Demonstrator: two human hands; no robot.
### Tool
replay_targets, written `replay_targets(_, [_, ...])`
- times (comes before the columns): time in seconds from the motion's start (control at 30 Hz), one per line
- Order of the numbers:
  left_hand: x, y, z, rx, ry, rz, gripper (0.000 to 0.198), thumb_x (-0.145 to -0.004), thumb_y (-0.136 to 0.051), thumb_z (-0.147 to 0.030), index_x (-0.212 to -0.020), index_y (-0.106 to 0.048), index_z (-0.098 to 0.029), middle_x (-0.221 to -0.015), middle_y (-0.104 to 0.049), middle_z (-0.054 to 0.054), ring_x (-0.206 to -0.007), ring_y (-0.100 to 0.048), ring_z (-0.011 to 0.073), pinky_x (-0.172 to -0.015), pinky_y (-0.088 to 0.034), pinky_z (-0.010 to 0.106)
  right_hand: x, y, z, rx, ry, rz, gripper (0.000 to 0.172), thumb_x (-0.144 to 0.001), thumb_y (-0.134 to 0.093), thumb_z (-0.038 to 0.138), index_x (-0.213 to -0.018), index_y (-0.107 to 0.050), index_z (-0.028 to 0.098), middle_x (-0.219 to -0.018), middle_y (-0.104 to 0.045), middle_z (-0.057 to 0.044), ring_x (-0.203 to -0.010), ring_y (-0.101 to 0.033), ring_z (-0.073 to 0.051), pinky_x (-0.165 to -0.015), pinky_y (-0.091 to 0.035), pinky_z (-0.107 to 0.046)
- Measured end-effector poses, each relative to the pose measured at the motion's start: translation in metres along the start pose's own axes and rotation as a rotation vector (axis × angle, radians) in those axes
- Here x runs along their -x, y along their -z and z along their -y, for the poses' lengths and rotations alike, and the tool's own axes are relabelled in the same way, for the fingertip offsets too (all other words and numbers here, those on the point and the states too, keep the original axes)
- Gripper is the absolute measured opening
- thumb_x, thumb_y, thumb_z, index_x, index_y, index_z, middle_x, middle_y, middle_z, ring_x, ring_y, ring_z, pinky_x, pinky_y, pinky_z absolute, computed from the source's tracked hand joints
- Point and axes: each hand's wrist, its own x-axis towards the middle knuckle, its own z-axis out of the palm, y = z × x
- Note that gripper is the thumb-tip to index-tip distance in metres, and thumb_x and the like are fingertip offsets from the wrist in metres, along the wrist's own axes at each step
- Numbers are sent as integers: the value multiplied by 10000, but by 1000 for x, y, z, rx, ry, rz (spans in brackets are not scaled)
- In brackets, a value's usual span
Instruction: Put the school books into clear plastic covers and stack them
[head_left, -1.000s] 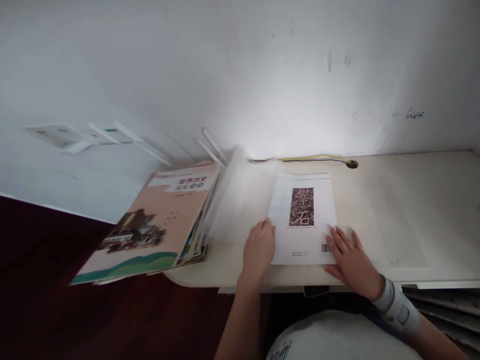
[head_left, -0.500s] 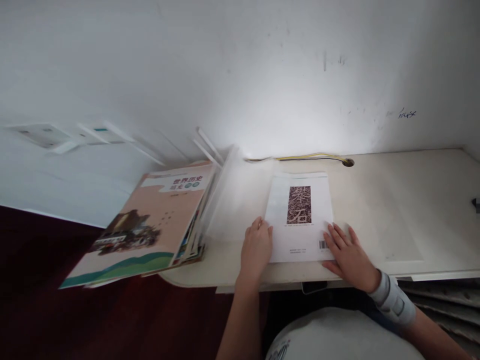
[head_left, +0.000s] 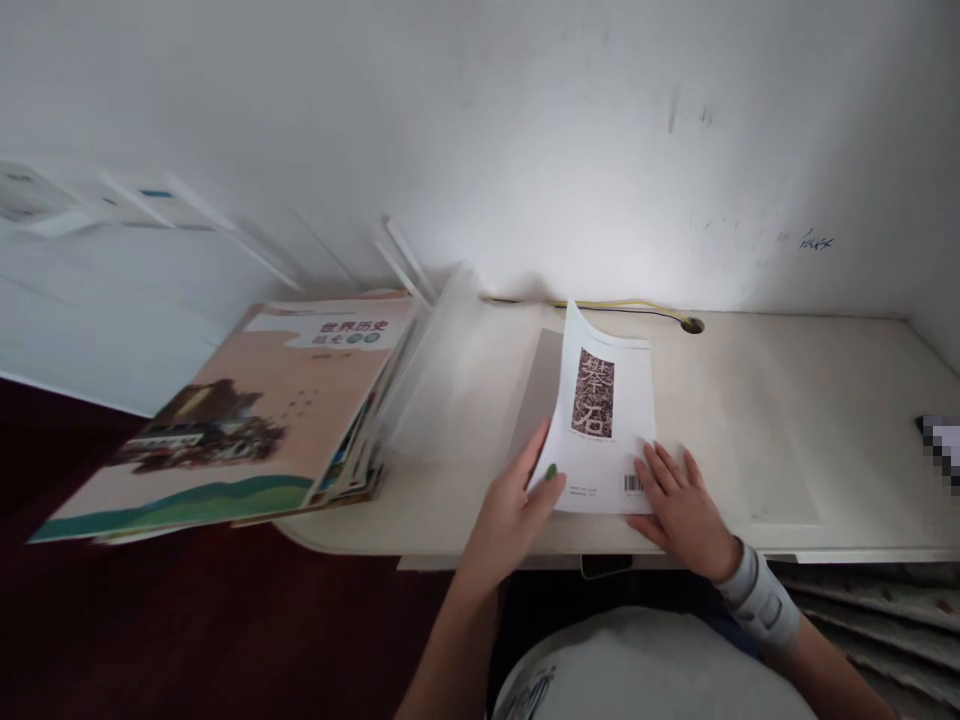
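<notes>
A thin white book [head_left: 628,400] with a dark square picture of two large characters and a barcode lies on the desk. Its left edge is bent upward off the surface. At that edge, my left hand [head_left: 506,510] pinches the lower left corner, thumb on top and fingers underneath; a small green spot shows at the thumb's tip. My right hand [head_left: 686,510] rests flat and spread on the lower right corner, partly over the barcode, with a grey band round its wrist. A grey patch shows left of the lifted edge; I cannot tell whether it is shadow or a sheet.
The white desk [head_left: 720,420] runs along the wall. To the left stands a stack of books [head_left: 247,400], a pink one on top, overhanging the edge beside clear plastic sheeting [head_left: 435,370]. Yellow and black cables [head_left: 622,303] enter a desk hole [head_left: 693,325]. A dark-edged object [head_left: 941,440] sits far right.
My left hand has gone from resting beside the book to gripping its left edge, which has risen and curled. My right hand stays on the corner. The whole view has shifted slightly.
</notes>
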Motion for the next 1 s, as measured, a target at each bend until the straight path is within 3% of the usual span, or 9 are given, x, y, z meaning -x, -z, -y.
replay_targets(0.1, [0,-28,-2,-120,-278,56,612,-901,-375,-294,-1470,-195,-156,-1484,-336,112,-1351,-329,251,-1076,-330,383,0,4,-3,-64,17,-11,557,-897,-442,436,-1372,-415,146,-1452,-371,-167,-1355,-295,-292,-1063,-235,-558])
replay_targets(0.17, [-4,-52,-4,-343,-453,83,556,-899,-346,-206,-1449,-269,-164,-1486,-329,116,-1394,-220,282,-1113,-234,486,3,10,-14,-115,-12,-53,476,-927,-387,372,-1348,-450,158,-1410,-440,-149,-1335,-344,-247,-1064,-280,-497])
replay_targets(0.23, [-10,-76,-9,-559,-588,136,509,-897,-340,-159,-1403,-373,-198,-1470,-365,99,-1397,-196,315,-1101,-195,569,7,16,-32,-108,-130,-131,432,-945,-334,313,-1314,-489,151,-1356,-503,-147,-1301,-398,-220,-1053,-316,-440])
replay_targets(0.33, [-14,-104,-20,-730,-716,167,460,-913,-360,-189,-1364,-430,-242,-1467,-375,80,-1374,-260,323,-1082,-219,599,21,19,-62,41,-397,-204,462,-942,-342,355,-1305,-491,110,-1339,-505,-192,-1286,-413,-279,-1031,-324,-483])
replay_targets(0.43, [-17,-124,-30,-780,-739,143,449,-919,-373,-227,-1365,-430,-234,-1469,-366,100,-1366,-281,325,-1071,-231,614,37,12,-80,156,-558,-143,575,-928,-350,437,-1341,-425,44,-1361,-459,-249,-1296,-386,-335,-1015,-316,-532])
replay_targets(0.6, [-21,-144,-34,-754,-736,194,412,-930,-355,-236,-1318,-488,-202,-1416,-439,127,-1337,-340,319,-1060,-244,628,49,-3,-82,128,-548,-129,576,-944,-287,420,-1362,-391,38,-1376,-441,-248,-1316,-364,-311,-1026,-316,-494])
replay_targets(1.0, [-22,-145,-31,-743,-690,255,401,-944,-313,-220,-1296,-501,-176,-1393,-473,111,-1306,-392,307,-1063,-263,604,49,-4,-91,-9,-549,-250,460,-950,-252,243,-1275,-533,78,-1284,-557,-185,-1226,-487,-256,-994,-410,-442])
